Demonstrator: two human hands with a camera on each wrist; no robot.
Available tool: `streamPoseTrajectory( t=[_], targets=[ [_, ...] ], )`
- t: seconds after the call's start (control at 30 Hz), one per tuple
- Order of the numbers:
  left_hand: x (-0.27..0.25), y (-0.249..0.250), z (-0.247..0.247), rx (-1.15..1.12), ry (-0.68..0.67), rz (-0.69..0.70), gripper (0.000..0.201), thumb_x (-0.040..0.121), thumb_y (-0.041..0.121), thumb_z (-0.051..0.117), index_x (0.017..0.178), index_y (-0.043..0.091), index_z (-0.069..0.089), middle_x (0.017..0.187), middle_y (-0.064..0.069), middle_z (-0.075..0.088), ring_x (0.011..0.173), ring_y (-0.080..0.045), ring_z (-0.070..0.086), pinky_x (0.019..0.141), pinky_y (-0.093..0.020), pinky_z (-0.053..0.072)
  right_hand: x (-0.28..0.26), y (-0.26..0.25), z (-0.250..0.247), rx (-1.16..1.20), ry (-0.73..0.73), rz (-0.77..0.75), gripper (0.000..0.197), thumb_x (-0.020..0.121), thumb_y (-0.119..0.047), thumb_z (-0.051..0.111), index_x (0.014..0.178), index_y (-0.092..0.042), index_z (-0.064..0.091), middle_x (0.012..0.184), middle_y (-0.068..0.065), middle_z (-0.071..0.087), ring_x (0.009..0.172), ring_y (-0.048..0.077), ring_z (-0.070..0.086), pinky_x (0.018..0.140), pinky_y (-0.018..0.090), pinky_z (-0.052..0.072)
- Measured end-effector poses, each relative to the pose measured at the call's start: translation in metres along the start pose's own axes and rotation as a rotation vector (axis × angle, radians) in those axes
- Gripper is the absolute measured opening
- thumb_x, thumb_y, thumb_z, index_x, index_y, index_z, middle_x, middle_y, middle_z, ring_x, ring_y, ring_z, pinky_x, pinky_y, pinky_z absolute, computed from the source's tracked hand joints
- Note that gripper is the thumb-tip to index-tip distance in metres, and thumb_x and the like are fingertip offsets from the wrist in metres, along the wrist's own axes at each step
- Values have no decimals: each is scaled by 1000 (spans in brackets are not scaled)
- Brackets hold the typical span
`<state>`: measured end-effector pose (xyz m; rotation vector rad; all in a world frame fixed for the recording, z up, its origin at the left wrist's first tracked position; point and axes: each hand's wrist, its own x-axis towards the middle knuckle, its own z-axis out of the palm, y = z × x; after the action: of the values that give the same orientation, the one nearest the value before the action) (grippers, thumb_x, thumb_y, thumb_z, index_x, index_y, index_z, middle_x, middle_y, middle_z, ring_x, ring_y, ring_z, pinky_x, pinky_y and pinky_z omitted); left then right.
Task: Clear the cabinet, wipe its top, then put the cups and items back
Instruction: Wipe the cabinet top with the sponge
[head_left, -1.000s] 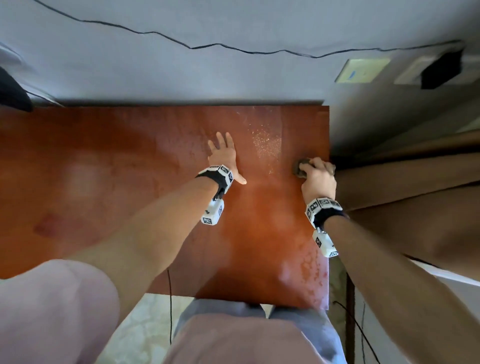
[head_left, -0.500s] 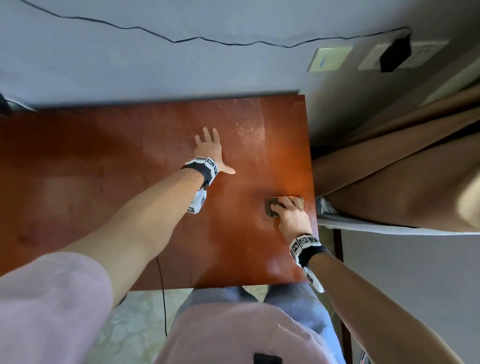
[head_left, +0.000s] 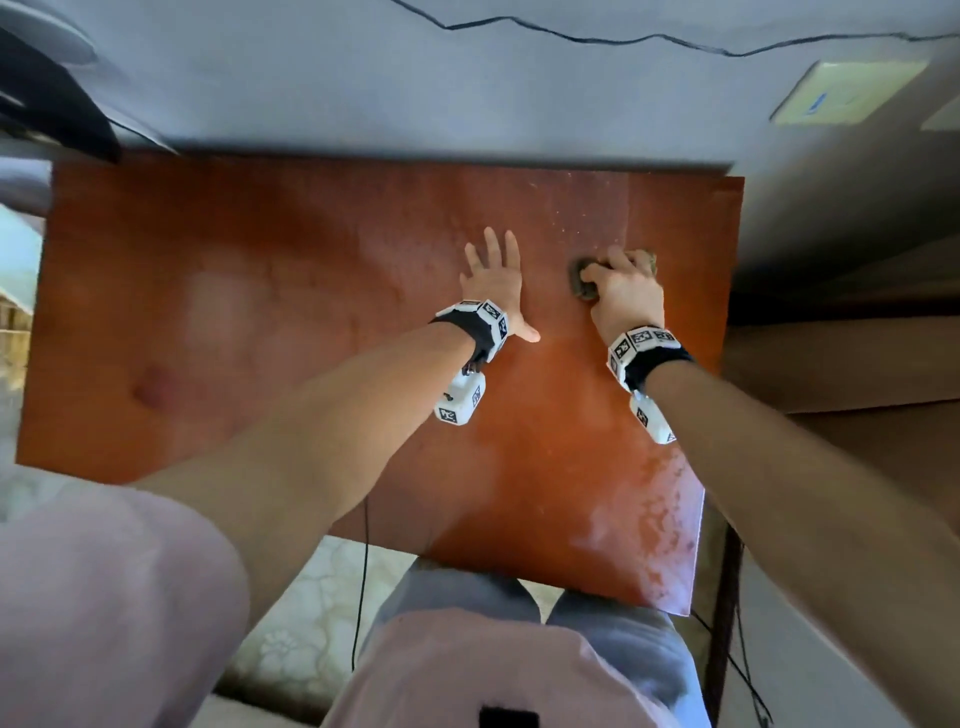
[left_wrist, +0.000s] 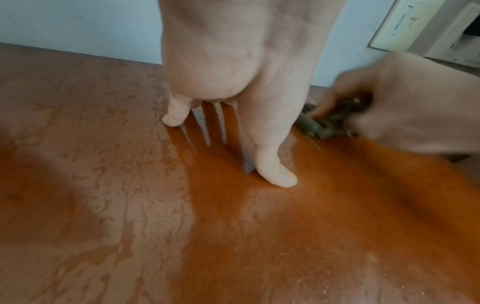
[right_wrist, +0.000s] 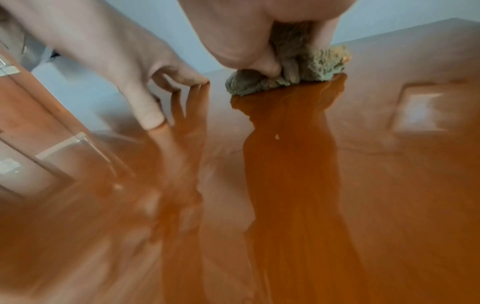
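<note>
The reddish-brown cabinet top (head_left: 260, 312) fills the head view and carries no cups or items. My left hand (head_left: 493, 280) lies flat on it near the middle, fingers straight and spread (left_wrist: 275, 176). Just to its right, my right hand (head_left: 621, 291) grips a wadded grey-green cloth (head_left: 582, 278) and presses it onto the wood toward the back right. In the right wrist view the cloth (right_wrist: 298, 72) bulges out under my curled fingers. The left wrist view shows the cloth (left_wrist: 324, 123) beside my thumb. Pale specks dot the wood (head_left: 582, 218) behind the cloth.
A grey wall (head_left: 467, 93) with a thin black cable (head_left: 597, 39) runs behind the cabinet. A pale switch plate (head_left: 841, 93) sits on the wall at the right. Brown curtain fabric (head_left: 857, 364) hangs past the cabinet's right edge. A whitish worn patch (head_left: 639, 519) marks the front right corner.
My right hand has swept the cloth from the near right part of the top back toward the wall, ending beside my left hand. The left hand stayed planted.
</note>
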<state>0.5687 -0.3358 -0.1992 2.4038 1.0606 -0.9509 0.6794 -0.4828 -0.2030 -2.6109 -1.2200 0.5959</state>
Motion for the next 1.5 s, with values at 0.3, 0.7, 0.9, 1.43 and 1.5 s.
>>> streamPoseTrajectory(
  t=[0.3, 0.7, 0.9, 1.43, 1.5],
  targets=[
    [3, -3, 1, -19, -14, -10, 161, 58, 52, 96, 159, 13, -23, 165, -16, -30, 153, -46, -14, 124, -61, 15, 55, -10, -8, 26, 16, -6, 44, 81, 11, 61, 117, -14, 72, 121, 8, 57, 125, 43, 44, 82, 51, 55],
    [-5, -12, -10, -10, -29, 53, 160, 57, 58, 95, 160, 14, -20, 167, -14, -24, 155, -46, -7, 121, -57, 28, -96, -4, 30, 60, 27, 69, 48, 70, 18, 59, 104, -11, 77, 119, 10, 65, 113, 45, 49, 68, 54, 59],
    [9, -46, -39, 28, 52, 101, 157, 54, 59, 95, 162, 23, -12, 170, -10, -18, 156, -43, -8, 120, -65, 22, -93, -11, 26, 42, -72, 53, 43, 70, 14, 67, 103, -12, 76, 123, 8, 63, 119, 42, 48, 69, 54, 60],
    [34, -64, -29, -78, 47, 104, 164, 44, 55, 99, 161, 36, -15, 168, 0, -25, 155, -39, -18, 119, -71, 11, 92, -69, -1, 31, -5, 54, 37, 82, 10, 63, 111, -11, 72, 121, 8, 53, 122, 41, 43, 68, 42, 49],
    [33, -64, -28, -92, 42, 102, 164, 44, 54, 100, 161, 37, -15, 168, 1, -26, 155, -38, -20, 119, -70, 10, 82, -67, 1, 35, -8, 55, 42, 82, 11, 61, 114, -12, 72, 121, 8, 54, 121, 41, 43, 70, 44, 52]
  ],
)
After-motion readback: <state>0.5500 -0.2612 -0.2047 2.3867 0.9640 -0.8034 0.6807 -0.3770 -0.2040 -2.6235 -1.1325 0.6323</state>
